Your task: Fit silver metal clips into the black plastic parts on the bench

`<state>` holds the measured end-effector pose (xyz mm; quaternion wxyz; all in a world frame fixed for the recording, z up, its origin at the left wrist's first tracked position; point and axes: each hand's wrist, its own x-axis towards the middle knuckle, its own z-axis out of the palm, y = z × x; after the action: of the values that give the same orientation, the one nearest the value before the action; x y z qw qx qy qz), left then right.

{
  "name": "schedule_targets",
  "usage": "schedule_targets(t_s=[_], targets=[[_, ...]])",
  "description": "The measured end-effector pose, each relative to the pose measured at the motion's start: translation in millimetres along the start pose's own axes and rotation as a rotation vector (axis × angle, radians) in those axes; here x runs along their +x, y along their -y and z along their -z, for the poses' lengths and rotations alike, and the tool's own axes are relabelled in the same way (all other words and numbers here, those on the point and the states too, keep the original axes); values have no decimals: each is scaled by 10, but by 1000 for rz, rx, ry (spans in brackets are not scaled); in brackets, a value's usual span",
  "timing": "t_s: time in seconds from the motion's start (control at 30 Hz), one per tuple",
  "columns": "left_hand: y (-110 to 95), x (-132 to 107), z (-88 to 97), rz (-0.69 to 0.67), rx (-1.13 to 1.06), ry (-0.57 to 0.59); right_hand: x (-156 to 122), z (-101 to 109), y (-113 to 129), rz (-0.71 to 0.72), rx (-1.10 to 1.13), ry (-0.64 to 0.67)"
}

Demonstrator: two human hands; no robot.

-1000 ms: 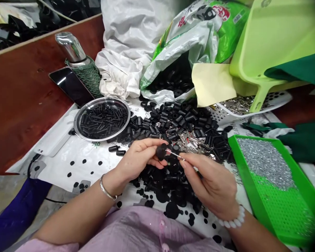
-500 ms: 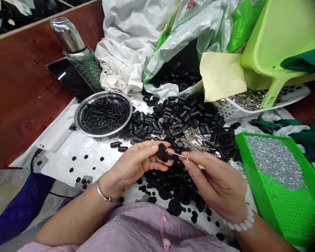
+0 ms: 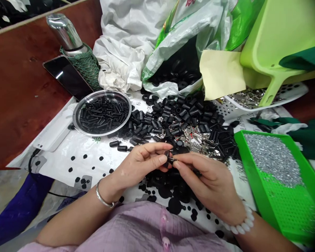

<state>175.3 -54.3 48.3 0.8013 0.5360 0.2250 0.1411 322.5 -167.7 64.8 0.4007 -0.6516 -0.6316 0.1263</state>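
My left hand [image 3: 139, 166] pinches a small black rubber part [image 3: 167, 158] between thumb and fingers. My right hand [image 3: 207, 183] meets it from the other side, with its fingertips closed on a thin metal pin [image 3: 172, 160]. Most of the pin is hidden, now pressed against the rubber part and covered by my fingers. Under both hands lies a loose heap of black rubber parts [image 3: 170, 185]. Just beyond my fingertips, small silver metal pieces [image 3: 193, 140] are mixed among black rubber sleeves [image 3: 173, 119].
A steel dish [image 3: 102, 112] of ribbed black pieces stands left of the heap, near a phone [image 3: 67, 77] and a netted steel flask [image 3: 80, 52]. A green tray [image 3: 274, 175] of silver pieces lies right, beyond it a white perforated basket [image 3: 262, 99]. A black-filled sack [image 3: 173, 66] lies behind.
My hands have come closer together. The metal pin, earlier visible between them, now sits at the rubber part, mostly hidden by my fingers.
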Motion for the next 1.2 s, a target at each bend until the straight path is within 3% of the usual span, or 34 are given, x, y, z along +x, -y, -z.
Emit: schedule_targets(t_s=[0.17, 0.6, 0.83, 0.97, 1.1, 1.2], targets=[[32, 10, 8, 64, -77, -18, 33, -47, -20, 66, -51, 45], [49, 41, 34, 91, 46, -134, 112, -153, -64, 66, -42, 104], [18, -11, 105, 166, 101, 19, 137, -38, -63, 126, -51, 195], [-66, -114, 127, 2, 400, 79, 160, 0, -35, 87, -42, 206], [-101, -155, 118, -225, 883, 0, 177, -14, -3, 112, -56, 206], [-94, -143, 112, -293, 938, -27, 174, -20, 7, 135, -91, 160]])
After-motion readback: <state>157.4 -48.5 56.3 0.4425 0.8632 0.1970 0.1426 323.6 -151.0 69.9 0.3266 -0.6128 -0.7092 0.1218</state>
